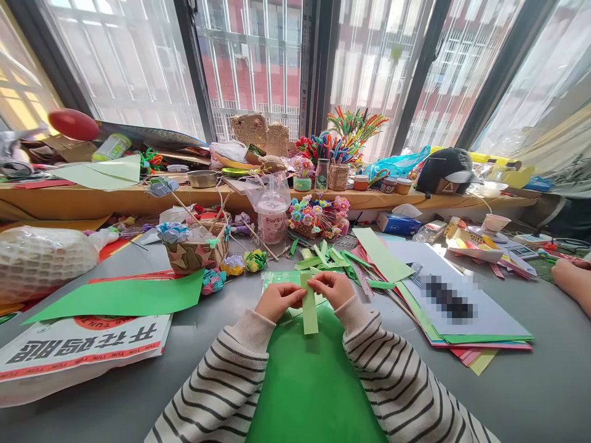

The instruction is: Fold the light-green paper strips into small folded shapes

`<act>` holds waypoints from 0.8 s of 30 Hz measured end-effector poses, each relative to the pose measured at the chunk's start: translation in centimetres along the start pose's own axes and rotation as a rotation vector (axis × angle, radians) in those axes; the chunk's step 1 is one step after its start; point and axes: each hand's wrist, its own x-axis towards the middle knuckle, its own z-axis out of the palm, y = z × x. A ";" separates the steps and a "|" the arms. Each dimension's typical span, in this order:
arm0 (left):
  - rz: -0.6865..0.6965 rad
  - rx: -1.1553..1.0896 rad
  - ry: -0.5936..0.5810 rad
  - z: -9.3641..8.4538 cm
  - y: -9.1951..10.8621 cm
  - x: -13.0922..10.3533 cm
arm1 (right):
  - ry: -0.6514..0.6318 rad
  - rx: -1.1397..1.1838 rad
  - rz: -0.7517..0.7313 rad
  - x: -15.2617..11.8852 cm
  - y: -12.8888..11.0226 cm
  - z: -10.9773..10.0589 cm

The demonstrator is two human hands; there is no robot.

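Note:
A light green paper strip [310, 314] hangs upright between my two hands. My left hand [282, 299] pinches its left edge near the upper part, fingers closed. On the other side my right hand [333, 287] has its fingers closed on the strip's top right edge. Below them lies a glossy green sheet [318, 381] on the grey table, with a few pale green paper pieces near its far end, partly covered by my hands. Just beyond is a loose heap of folded green paper strips [330, 255].
To the right lies a stack of coloured paper [489, 317]. A green paper sheet [124, 296] and a printed bag [87, 351] are at left. Behind stand a basket with paper flowers [196, 252] and a plastic cup [272, 221]. Another person's hand [572, 280] is at far right.

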 end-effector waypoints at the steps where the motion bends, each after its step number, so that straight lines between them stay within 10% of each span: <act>1: -0.011 -0.014 0.003 0.0 0.0 0.0 | 0.013 -0.007 -0.009 0.0 0.0 0.0; 24: -0.020 -0.020 0.017 0.0 0.1 -0.1 | 0.025 -0.104 0.003 0.0 -0.3 -0.2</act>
